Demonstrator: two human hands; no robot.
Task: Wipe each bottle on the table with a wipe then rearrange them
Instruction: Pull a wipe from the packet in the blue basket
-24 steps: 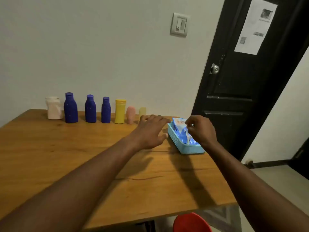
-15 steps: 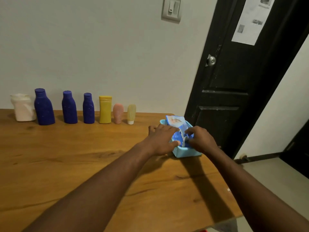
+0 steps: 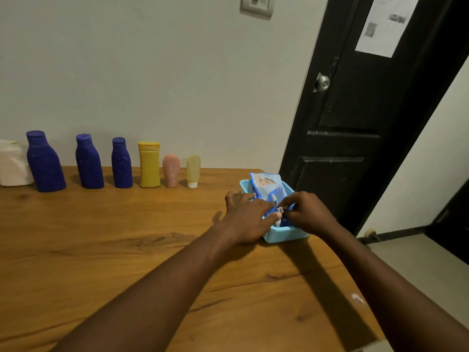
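Along the wall stand a white bottle (image 3: 12, 163), three dark blue bottles (image 3: 44, 162) (image 3: 88, 162) (image 3: 121, 163), a yellow bottle (image 3: 149, 165), a small pink bottle (image 3: 171, 170) and a pale yellow tube (image 3: 193, 170). A blue pack of wipes (image 3: 269, 186) lies in a light blue basket (image 3: 284, 233) at the table's right edge. My left hand (image 3: 247, 214) presses down on the pack. My right hand (image 3: 308, 212) pinches at the pack's opening, where a bit of white wipe (image 3: 279, 208) shows between the fingers.
The wooden table (image 3: 127, 250) ends just right of the basket. A black door (image 3: 355, 123) with a round knob stands behind it, with grey floor at the lower right. A light switch (image 3: 257, 5) is on the wall above.
Both hands have closed in on the wipes pack: the left moved from the table beside the basket onto the pack, the right dropped to its opening. The view shifted right and down.
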